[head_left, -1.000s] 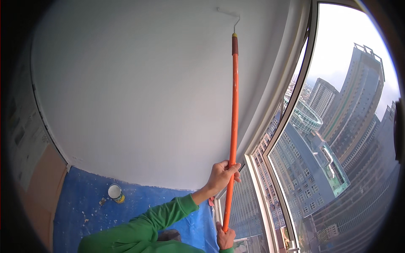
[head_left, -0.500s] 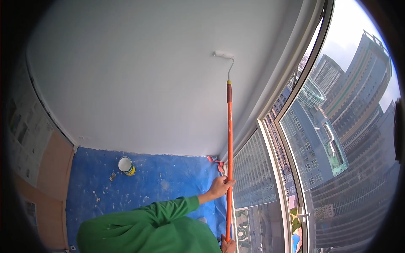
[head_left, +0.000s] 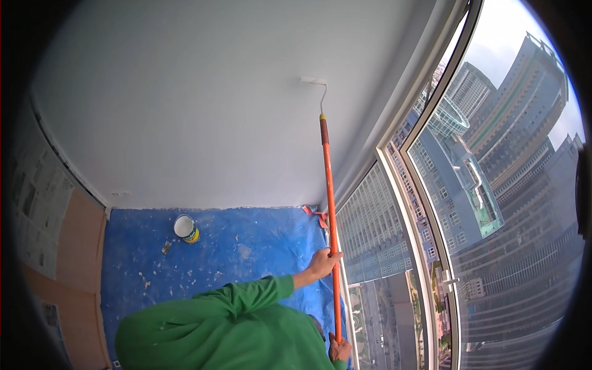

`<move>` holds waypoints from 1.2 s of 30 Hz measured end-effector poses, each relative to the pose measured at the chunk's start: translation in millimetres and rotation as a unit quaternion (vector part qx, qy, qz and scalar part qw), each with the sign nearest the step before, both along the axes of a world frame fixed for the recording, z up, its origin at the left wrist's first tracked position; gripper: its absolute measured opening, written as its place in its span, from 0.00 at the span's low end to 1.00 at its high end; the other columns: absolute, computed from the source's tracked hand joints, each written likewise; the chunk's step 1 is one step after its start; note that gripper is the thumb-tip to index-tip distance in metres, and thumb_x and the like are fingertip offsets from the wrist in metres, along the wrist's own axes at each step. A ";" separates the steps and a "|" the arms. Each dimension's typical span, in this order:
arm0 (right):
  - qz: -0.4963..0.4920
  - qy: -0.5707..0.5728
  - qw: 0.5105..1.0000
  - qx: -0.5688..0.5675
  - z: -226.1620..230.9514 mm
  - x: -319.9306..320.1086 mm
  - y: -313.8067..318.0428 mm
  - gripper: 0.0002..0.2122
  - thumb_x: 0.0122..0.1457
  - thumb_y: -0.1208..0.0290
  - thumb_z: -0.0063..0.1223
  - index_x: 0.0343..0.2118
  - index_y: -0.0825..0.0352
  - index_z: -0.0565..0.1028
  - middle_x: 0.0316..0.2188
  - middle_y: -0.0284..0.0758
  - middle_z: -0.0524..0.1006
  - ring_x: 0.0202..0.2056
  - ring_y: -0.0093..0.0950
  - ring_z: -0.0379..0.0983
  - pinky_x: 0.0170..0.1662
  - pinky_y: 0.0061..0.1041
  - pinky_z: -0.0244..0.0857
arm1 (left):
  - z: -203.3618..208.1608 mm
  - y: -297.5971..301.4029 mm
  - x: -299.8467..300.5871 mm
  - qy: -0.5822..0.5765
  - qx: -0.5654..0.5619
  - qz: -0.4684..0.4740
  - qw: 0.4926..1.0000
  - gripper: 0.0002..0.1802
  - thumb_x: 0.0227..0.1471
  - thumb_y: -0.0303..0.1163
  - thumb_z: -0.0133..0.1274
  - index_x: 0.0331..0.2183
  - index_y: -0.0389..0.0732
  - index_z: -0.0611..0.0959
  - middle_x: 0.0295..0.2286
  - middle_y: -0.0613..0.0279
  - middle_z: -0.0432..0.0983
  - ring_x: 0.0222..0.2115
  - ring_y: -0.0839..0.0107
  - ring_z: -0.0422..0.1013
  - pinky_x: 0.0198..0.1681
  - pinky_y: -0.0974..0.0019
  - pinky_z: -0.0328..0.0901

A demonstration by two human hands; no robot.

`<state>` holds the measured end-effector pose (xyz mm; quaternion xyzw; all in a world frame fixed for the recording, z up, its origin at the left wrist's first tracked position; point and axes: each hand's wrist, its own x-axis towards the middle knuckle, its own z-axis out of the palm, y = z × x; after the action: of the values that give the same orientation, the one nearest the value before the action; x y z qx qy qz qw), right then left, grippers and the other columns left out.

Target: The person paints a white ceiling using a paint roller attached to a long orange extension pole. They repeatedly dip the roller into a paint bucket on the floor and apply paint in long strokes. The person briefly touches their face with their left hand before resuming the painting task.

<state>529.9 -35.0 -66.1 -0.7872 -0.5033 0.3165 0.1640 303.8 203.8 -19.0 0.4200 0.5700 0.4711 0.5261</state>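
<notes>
A long orange pole (head_left: pixel 330 197) with a brown and yellow end rises toward the pale wall (head_left: pixel 185 123). On its tip a wire frame carries a white paint roller (head_left: pixel 313 81), which lies against the wall. My left hand (head_left: pixel 322 264), at the end of a green sleeve, is wrapped round the middle of the pole. Lower down, close to the bottom edge of the view, my right hand (head_left: pixel 339 349) grips the pole near its lower end. Parts of the right fingers are hidden.
Blue sheeting (head_left: pixel 203 277) spattered with white covers the floor. A paint bucket (head_left: pixel 187 229) stands on it, with a small scrap (head_left: pixel 166 248) beside it. Red strips (head_left: pixel 316 216) lie in the far corner. Windows (head_left: pixel 401 246) line the right; a papered panel (head_left: pixel 74 234) is on the left.
The roller and the pole's upper end have shifted left, so the pole leans more. Both hands keep their grip. The view has shifted slightly.
</notes>
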 end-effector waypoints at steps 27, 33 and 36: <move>0.092 0.146 0.983 0.059 55.0 -14.2 89.2 0.24 0.59 0.49 0.48 0.26 0.73 0.73 0.16 0.44 0.68 0.21 0.34 0.64 0.28 0.35 0.59 | 115.0 56.8 -27.6 -0.119 0.080 0.053 0.988 0.22 0.58 0.43 0.48 0.28 0.30 0.76 0.20 0.53 0.75 0.17 0.68 0.75 0.17 0.67 0.71; 0.094 0.068 0.993 0.011 3.5 22.8 24.8 0.27 0.57 0.45 0.48 0.24 0.72 0.72 0.14 0.41 0.66 0.19 0.32 0.63 0.25 0.35 0.57 | 17.4 4.2 -5.6 -0.113 -0.101 0.052 0.987 0.23 0.58 0.46 0.45 0.34 0.31 0.76 0.24 0.53 0.76 0.22 0.64 0.76 0.23 0.61 0.72; 0.092 0.026 0.995 -0.032 2.6 29.8 11.1 0.28 0.56 0.42 0.46 0.28 0.71 0.75 0.21 0.50 0.74 0.27 0.48 0.71 0.33 0.42 0.62 | 2.7 -8.0 2.3 -0.105 -0.138 0.039 0.984 0.23 0.58 0.47 0.44 0.34 0.32 0.76 0.25 0.52 0.77 0.24 0.63 0.76 0.25 0.60 0.72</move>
<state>559.7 -24.0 -63.5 -0.7342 -0.5586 0.3663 0.1220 306.2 195.8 -16.3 0.2691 0.5867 0.4499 0.6173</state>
